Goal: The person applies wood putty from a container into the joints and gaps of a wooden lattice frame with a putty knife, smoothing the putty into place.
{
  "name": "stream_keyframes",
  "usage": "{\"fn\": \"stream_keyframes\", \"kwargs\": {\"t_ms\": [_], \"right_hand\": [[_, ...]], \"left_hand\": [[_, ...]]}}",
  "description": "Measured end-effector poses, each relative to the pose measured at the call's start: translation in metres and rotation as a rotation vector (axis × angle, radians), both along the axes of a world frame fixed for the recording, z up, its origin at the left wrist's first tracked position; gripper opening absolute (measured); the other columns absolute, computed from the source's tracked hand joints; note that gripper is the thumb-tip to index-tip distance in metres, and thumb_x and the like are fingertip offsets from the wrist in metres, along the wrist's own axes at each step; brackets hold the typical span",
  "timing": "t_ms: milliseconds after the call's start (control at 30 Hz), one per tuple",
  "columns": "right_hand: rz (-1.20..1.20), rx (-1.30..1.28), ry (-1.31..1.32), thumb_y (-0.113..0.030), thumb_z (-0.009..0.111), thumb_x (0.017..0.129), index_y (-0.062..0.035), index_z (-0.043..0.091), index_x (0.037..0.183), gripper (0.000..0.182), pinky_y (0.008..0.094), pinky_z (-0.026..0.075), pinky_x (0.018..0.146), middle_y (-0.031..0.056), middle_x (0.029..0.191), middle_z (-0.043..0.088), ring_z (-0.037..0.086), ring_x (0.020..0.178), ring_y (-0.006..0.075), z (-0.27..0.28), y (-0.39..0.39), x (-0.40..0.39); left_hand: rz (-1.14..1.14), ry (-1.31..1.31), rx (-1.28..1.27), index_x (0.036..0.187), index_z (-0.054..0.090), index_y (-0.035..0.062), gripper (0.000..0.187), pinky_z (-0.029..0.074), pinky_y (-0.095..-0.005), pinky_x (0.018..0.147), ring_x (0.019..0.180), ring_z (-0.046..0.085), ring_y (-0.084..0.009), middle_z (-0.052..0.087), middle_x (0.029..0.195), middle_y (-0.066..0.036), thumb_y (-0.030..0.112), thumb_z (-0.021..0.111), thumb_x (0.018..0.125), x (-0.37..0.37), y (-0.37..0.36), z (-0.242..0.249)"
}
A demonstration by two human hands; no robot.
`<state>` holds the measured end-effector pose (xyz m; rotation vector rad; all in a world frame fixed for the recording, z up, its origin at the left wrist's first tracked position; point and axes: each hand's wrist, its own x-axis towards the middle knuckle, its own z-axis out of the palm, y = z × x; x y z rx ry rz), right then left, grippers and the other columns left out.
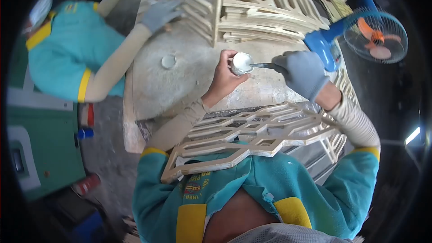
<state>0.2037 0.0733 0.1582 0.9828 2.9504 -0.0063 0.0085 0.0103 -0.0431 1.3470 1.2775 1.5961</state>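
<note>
The left hand point(224, 77), without a glove, is curled partly open around a small cup point(236, 65), fingers and thumb on its sides. The cup is tipped so that its mouth shows, with white paste point(243, 61) inside. The right hand point(305, 74), in a grey glove, is closed around a thin dark tool point(263, 65), whose tip reaches the cup's rim; whether it touches the paste cannot be told.

Both hands are above the desk point(180, 85). Nearer the body, below the hands, a wooden lattice panel point(267, 150) lies slantwise across the front of the torso. A round pale disc point(168, 61) lies on the desk, left of the cup. Beyond the hands are stacked lattice panels point(270, 20), with a blue fan point(377, 36) to their right. At the left, a co-worker point(74, 47) reaches a gloved hand toward another lattice panel point(218, 15), which stands on edge.
</note>
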Motion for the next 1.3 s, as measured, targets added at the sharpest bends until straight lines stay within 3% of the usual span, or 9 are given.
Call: {"fn": "stream_keyframes", "kwargs": {"t_ms": [267, 367, 467, 600, 667, 800, 967, 1200, 1300], "right_hand": [[0.127, 0.185, -0.134, -0.012, 0.066, 0.078, -0.0115, 0.071, 0.085, 0.008, 0.0405, 0.054, 0.062, 0.0073, 0.080, 0.068, 0.069, 0.071, 0.0291, -0.019, -0.006, -0.015], [0.377, 0.328, -0.100, -0.016, 0.069, 0.076, -0.0112, 0.070, 0.082, 0.008, 0.0389, 0.054, 0.062, 0.0055, 0.077, 0.065, 0.069, 0.069, 0.0236, -0.023, -0.015, -0.017], [0.373, 0.297, -0.161, -0.016, 0.069, 0.076, -0.0099, 0.070, 0.081, 0.008, 0.0385, 0.055, 0.061, 0.0058, 0.077, 0.065, 0.069, 0.069, 0.0244, -0.008, -0.009, -0.014], [0.238, 0.226, -0.226, -0.014, 0.069, 0.075, -0.0094, 0.070, 0.081, 0.008, 0.0380, 0.055, 0.060, 0.0060, 0.077, 0.065, 0.070, 0.071, 0.0254, 0.010, -0.009, -0.017], [0.292, 0.274, -0.150, -0.013, 0.072, 0.072, -0.0087, 0.071, 0.080, 0.009, 0.0384, 0.056, 0.060, 0.0072, 0.077, 0.066, 0.071, 0.072, 0.0270, 0.001, -0.013, -0.022], [0.387, 0.297, -0.166, -0.011, 0.072, 0.070, -0.0084, 0.072, 0.078, 0.008, 0.0388, 0.056, 0.059, 0.0087, 0.077, 0.067, 0.071, 0.072, 0.0279, 0.007, -0.021, -0.028], [0.183, 0.208, -0.168, -0.008, 0.070, 0.071, -0.0065, 0.072, 0.076, 0.006, 0.0413, 0.057, 0.062, 0.0086, 0.078, 0.068, 0.072, 0.074, 0.0286, 0.018, -0.008, -0.030], [0.281, 0.303, -0.129, -0.009, 0.071, 0.070, -0.0102, 0.072, 0.078, 0.008, 0.0408, 0.057, 0.064, 0.0071, 0.082, 0.068, 0.072, 0.076, 0.0279, -0.003, -0.012, -0.029], [0.285, 0.208, -0.206, -0.010, 0.071, 0.070, -0.0089, 0.073, 0.078, 0.008, 0.0404, 0.057, 0.064, 0.0078, 0.082, 0.067, 0.072, 0.077, 0.0283, 0.011, -0.013, -0.030]], "left_hand": [[-0.060, 0.243, 0.017, 0.123, 0.044, 0.0046, 0.066, 0.052, -0.0311, 0.081, 0.097, 0.060, -0.0178, 0.057, 0.115, -0.009, 0.006, 0.086, 0.072, 0.013, -0.014, 0.040], [-0.105, 0.125, -0.012, 0.123, 0.045, 0.0046, 0.065, 0.052, -0.0307, 0.081, 0.097, 0.059, -0.0163, 0.057, 0.114, -0.008, 0.008, 0.086, 0.072, 0.011, -0.010, 0.031], [-0.131, -0.090, -0.029, 0.122, 0.045, 0.0045, 0.064, 0.052, -0.0302, 0.080, 0.097, 0.058, -0.0151, 0.056, 0.113, -0.007, 0.009, 0.086, 0.073, 0.012, -0.008, 0.026], [-0.175, 0.016, -0.023, 0.126, 0.040, 0.0033, 0.065, 0.052, -0.0309, 0.092, 0.109, 0.060, -0.0170, 0.055, 0.116, -0.010, -0.001, 0.082, 0.076, 0.010, -0.009, 0.032], [-0.179, 0.041, 0.045, 0.122, 0.044, 0.0041, 0.064, 0.052, -0.0296, 0.082, 0.098, 0.058, -0.0147, 0.056, 0.112, -0.008, 0.008, 0.086, 0.073, 0.013, -0.009, 0.030], [-0.187, -0.086, 0.008, 0.121, 0.044, 0.0040, 0.063, 0.053, -0.0295, 0.083, 0.098, 0.059, -0.0149, 0.056, 0.113, -0.009, 0.007, 0.086, 0.073, 0.009, -0.010, 0.037], [-0.134, -0.054, 0.049, 0.120, 0.045, 0.0039, 0.061, 0.053, -0.0302, 0.083, 0.099, 0.060, -0.0154, 0.057, 0.112, -0.009, 0.007, 0.086, 0.074, 0.005, -0.010, 0.033], [-0.132, -0.142, -0.007, 0.118, 0.046, 0.0042, 0.059, 0.052, -0.0286, 0.082, 0.097, 0.060, -0.0146, 0.058, 0.112, -0.008, 0.009, 0.086, 0.075, 0.002, -0.008, 0.037], [-0.096, -0.134, -0.044, 0.118, 0.046, 0.0042, 0.058, 0.052, -0.0282, 0.081, 0.096, 0.060, -0.0143, 0.058, 0.111, -0.008, 0.010, 0.086, 0.076, -0.002, -0.010, 0.033]]}}
